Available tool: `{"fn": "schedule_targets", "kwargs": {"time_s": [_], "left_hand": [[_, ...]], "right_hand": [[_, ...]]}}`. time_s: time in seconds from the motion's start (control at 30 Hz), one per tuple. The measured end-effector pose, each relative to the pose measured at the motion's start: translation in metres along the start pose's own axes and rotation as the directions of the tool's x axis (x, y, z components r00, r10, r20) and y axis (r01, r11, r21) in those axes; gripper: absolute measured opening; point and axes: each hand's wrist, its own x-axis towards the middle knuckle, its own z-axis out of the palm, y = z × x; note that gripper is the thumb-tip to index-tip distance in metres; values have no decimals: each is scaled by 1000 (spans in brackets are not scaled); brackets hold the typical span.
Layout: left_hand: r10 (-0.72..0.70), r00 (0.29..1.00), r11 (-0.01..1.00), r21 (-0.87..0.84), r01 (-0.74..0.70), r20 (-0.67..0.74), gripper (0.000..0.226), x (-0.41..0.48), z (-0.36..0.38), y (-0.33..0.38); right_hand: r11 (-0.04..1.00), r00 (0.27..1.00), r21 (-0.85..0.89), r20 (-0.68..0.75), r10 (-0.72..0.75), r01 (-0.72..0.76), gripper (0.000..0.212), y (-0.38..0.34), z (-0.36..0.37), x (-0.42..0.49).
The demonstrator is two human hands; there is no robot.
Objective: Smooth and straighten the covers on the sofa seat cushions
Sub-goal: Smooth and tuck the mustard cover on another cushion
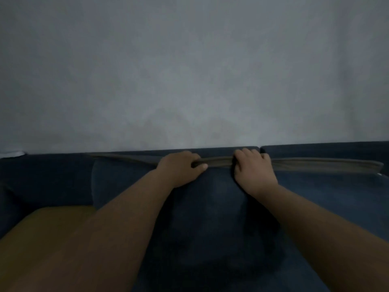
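A dark blue cover (210, 207) lies over the sofa, stretching from the seat up to the backrest top. Its grey-brown hem edge (315, 165) runs as a band along the top of the backrest. My left hand (181, 168) grips this edge near the middle, fingers curled over it and thumb under. A little to the right, my right hand (253, 171) rests on the same edge, fingers bent over the band and pressing it down. Both forearms reach in from the bottom of the view.
A grey wall (189, 70) rises right behind the sofa backrest (326, 148). A mustard-yellow cushion or surface (48, 224) shows at the lower left. A seam between two back sections (260, 149) sits just above my right hand.
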Motion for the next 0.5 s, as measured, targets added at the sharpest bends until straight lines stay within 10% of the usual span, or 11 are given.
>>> {"fn": "schedule_targets", "kwargs": {"time_s": [0.5], "left_hand": [[-164, 979, 979, 101, 177, -122, 36, 215, 131, -57]], "right_hand": [[998, 987, 33, -157, -46, 52, 36, 58, 193, 149]]}}
